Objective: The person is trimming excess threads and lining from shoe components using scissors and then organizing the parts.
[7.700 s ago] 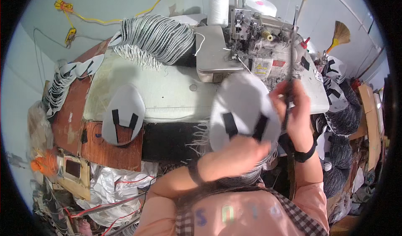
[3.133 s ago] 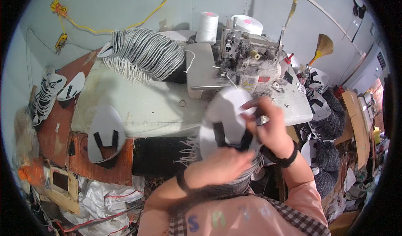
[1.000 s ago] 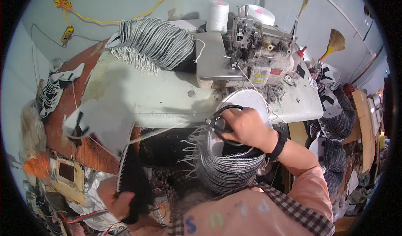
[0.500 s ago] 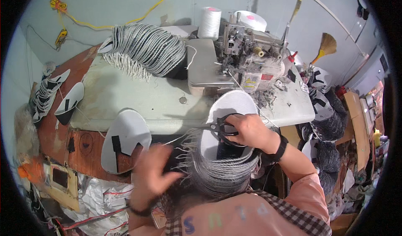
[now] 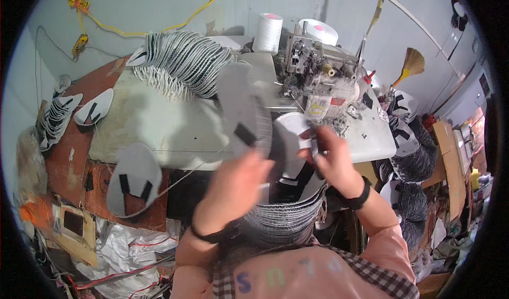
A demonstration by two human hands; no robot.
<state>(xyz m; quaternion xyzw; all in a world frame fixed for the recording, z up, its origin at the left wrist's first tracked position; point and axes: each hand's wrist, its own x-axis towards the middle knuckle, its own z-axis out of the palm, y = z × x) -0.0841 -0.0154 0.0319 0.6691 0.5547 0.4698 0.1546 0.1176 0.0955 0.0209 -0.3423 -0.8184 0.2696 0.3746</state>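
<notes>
My left hand (image 5: 233, 187) grips the lower end of a grey-white shoe sole (image 5: 241, 100) with a black patch, lifted over the table and smeared by motion. My right hand (image 5: 335, 158) is curled round black-handled scissors (image 5: 314, 145), whose blades I cannot make out clearly. Below both hands, a stack of soles (image 5: 283, 214) with white-stitched edges rests in my lap. Another white sole (image 5: 306, 120) stands up from that stack, beside the scissors. To the left, a loose sole (image 5: 130, 195) with two black strips lies on the brown board.
An overlock sewing machine (image 5: 323, 73) stands at the back right of the pale table (image 5: 175, 134), near a thread cone (image 5: 268, 33). A fringed row of soles (image 5: 183, 60) lies at the back left. Dark bundles (image 5: 416, 150) hang at the right; a small brush (image 5: 411, 66) stands behind.
My left hand has risen and moved right, now holding a sole upright. The scissors have turned and moved slightly right with my right hand. The loose sole on the left has shifted left.
</notes>
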